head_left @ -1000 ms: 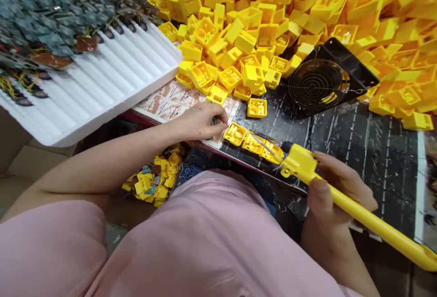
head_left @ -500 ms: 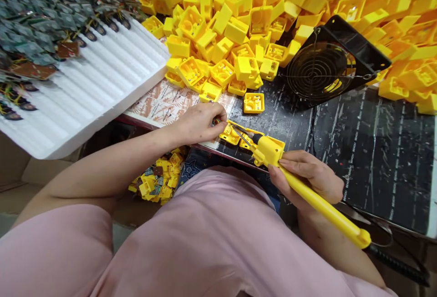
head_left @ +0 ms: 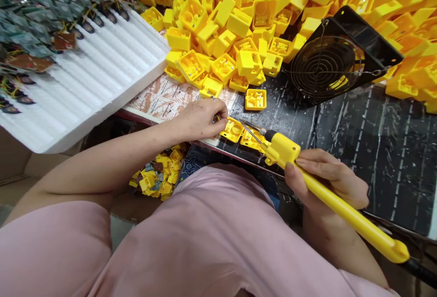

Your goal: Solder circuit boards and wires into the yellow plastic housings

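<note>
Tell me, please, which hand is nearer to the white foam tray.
Left: the left hand is just right of the tray; the right hand is much farther right.

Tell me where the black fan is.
In the head view, upper right: the black fan rests on the dark tabletop, by the heap of yellow boxes, beyond the right hand.

The tool handle (head_left: 336,201) and cases (head_left: 232,131) are yellow, fan (head_left: 344,58) black, shirt (head_left: 208,229) pink, star-patterned cloth (head_left: 191,166) blue.

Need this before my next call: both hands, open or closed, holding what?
Left hand: closed, fingers pinched around a small part, mostly hidden.
Right hand: closed around the yellow tool.
</note>
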`<state>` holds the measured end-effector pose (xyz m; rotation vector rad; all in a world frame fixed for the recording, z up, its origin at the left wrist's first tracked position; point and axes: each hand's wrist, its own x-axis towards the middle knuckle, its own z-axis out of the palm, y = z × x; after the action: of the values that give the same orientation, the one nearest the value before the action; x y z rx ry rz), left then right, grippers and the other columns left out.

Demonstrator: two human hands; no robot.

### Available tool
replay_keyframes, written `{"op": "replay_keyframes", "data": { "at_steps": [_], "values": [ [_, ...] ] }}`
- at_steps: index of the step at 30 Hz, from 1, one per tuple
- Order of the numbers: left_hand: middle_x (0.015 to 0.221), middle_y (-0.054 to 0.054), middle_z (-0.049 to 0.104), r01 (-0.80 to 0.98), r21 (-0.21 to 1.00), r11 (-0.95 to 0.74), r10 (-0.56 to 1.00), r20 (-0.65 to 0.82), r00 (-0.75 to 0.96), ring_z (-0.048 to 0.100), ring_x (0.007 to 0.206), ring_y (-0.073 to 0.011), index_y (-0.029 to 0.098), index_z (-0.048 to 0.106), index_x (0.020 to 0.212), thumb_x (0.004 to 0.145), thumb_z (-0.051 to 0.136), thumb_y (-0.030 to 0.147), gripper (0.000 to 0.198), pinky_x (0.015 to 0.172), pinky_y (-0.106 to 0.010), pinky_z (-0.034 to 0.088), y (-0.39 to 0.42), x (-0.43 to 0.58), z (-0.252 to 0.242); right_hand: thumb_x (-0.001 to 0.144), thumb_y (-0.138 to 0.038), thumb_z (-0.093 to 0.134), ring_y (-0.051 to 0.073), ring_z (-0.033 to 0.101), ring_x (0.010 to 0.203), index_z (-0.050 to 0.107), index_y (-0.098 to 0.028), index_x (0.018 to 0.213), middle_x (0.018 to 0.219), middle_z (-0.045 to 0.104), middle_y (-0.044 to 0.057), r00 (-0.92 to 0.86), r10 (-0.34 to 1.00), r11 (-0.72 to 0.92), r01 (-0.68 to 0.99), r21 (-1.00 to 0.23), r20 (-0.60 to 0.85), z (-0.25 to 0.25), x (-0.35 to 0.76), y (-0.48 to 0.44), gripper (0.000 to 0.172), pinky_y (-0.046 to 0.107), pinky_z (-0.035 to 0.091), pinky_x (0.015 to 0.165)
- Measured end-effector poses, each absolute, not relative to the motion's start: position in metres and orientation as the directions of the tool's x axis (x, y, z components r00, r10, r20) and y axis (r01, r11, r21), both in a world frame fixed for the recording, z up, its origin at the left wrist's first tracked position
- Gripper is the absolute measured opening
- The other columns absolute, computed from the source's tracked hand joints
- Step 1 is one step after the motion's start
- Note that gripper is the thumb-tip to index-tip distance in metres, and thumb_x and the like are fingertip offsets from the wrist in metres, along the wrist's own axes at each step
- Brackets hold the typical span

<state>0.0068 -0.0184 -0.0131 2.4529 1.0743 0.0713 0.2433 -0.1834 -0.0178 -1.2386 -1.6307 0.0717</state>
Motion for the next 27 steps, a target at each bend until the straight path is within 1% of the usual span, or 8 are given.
{"op": "replay_keyframes", "data": {
  "at_steps": [4, 7, 9, 14, 17, 20, 23, 27],
  "values": [
    [0.097, -0.009, 0.075, 0.686, 0.441, -0.578, 0.711, -0.141, 0.689, 0.069, 0.093, -0.0234, 0.017, 0.071, 0.101, 0.083, 0.051, 0.038, 0.034, 0.087, -0.035, 0.052, -0.019, 0.001, -0.008, 0.078, -0.009, 0.081, 0.016, 0.071, 0.068, 0.070, -0.028, 0.108, 0.083, 0.075, -0.003, 0.100, 0.717, 0.465, 0.669, -0.580, 0.690, -0.020, 0.246, -0.182, 0.037, 0.029, 0.056, 0.053],
    [0.102, -0.007, 0.077, 0.622, 0.557, -0.551, 0.713, -0.074, 0.697, 0.070, 0.096, -0.0217, 0.018, 0.072, 0.105, 0.086, 0.053, 0.040, 0.035, 0.088, -0.033, 0.052, -0.017, -0.006, -0.005, 0.079, -0.017, 0.083, 0.016, 0.071, 0.065, 0.070, -0.030, 0.117, 0.090, 0.077, -0.003, 0.137, 0.735, 0.410, 0.690, -0.596, 0.664, -0.026, 0.249, -0.184, 0.042, 0.029, 0.059, 0.053],
    [0.099, -0.005, 0.078, 0.576, 0.605, -0.550, 0.705, -0.035, 0.709, 0.071, 0.094, -0.0192, 0.020, 0.074, 0.099, 0.089, 0.050, 0.038, 0.031, 0.089, -0.032, 0.052, -0.014, -0.009, -0.005, 0.081, -0.021, 0.083, 0.016, 0.071, 0.065, 0.070, -0.031, 0.121, 0.094, 0.077, -0.002, 0.151, 0.733, 0.386, 0.711, -0.588, 0.664, -0.030, 0.250, -0.184, 0.044, 0.027, 0.058, 0.052],
    [0.086, -0.003, 0.076, 0.554, 0.574, -0.603, 0.677, 0.002, 0.736, 0.069, 0.086, -0.0181, 0.021, 0.073, 0.085, 0.086, 0.055, 0.032, 0.021, 0.088, -0.033, 0.050, -0.010, -0.008, -0.006, 0.083, -0.026, 0.081, 0.015, 0.069, 0.062, 0.071, -0.030, 0.119, 0.091, 0.077, -0.001, 0.142, 0.739, 0.362, 0.741, -0.566, 0.658, -0.031, 0.251, -0.185, 0.038, 0.026, 0.055, 0.050],
    [0.087, -0.004, 0.074, 0.527, 0.539, -0.658, 0.607, -0.034, 0.794, 0.067, 0.084, -0.0183, 0.019, 0.072, 0.081, 0.083, 0.056, 0.029, 0.018, 0.087, -0.033, 0.048, -0.014, -0.006, -0.002, 0.082, -0.026, 0.081, 0.015, 0.070, 0.061, 0.071, -0.027, 0.123, 0.096, 0.079, 0.003, 0.165, 0.701, 0.376, 0.742, -0.556, 0.694, -0.027, 0.253, -0.188, 0.043, 0.026, 0.055, 0.048],
    [0.090, -0.004, 0.073, 0.539, 0.455, -0.708, 0.579, -0.063, 0.813, 0.066, 0.089, -0.0203, 0.019, 0.072, 0.081, 0.083, 0.055, 0.029, 0.019, 0.094, -0.037, 0.045, -0.019, -0.005, -0.001, 0.081, -0.021, 0.081, 0.017, 0.072, 0.064, 0.069, -0.026, 0.126, 0.094, 0.079, 0.002, 0.043, 0.731, 0.451, 0.719, -0.529, 0.681, -0.022, 0.254, -0.189, 0.047, 0.026, 0.057, 0.049],
    [0.086, -0.005, 0.072, 0.553, 0.428, -0.714, 0.588, -0.060, 0.806, 0.064, 0.086, -0.0197, 0.018, 0.071, 0.081, 0.083, 0.054, 0.029, 0.021, 0.094, -0.038, 0.044, -0.021, -0.004, -0.003, 0.082, -0.014, 0.078, 0.016, 0.073, 0.065, 0.068, -0.023, 0.118, 0.083, 0.077, 0.000, -0.141, 0.758, 0.561, 0.640, -0.525, 0.637, -0.017, 0.252, -0.188, 0.038, 0.024, 0.060, 0.053],
    [0.081, -0.004, 0.070, 0.557, 0.410, -0.722, 0.590, -0.054, 0.805, 0.061, 0.079, -0.0179, 0.017, 0.069, 0.077, 0.080, 0.054, 0.028, 0.019, 0.088, -0.036, 0.044, -0.022, -0.002, -0.004, 0.083, -0.015, 0.078, 0.015, 0.072, 0.061, 0.067, -0.023, 0.093, 0.075, 0.074, -0.001, -0.222, 0.778, 0.559, 0.670, -0.488, 0.587, -0.009, 0.247, -0.183, 0.017, 0.022, 0.057, 0.051]
  ]
}}
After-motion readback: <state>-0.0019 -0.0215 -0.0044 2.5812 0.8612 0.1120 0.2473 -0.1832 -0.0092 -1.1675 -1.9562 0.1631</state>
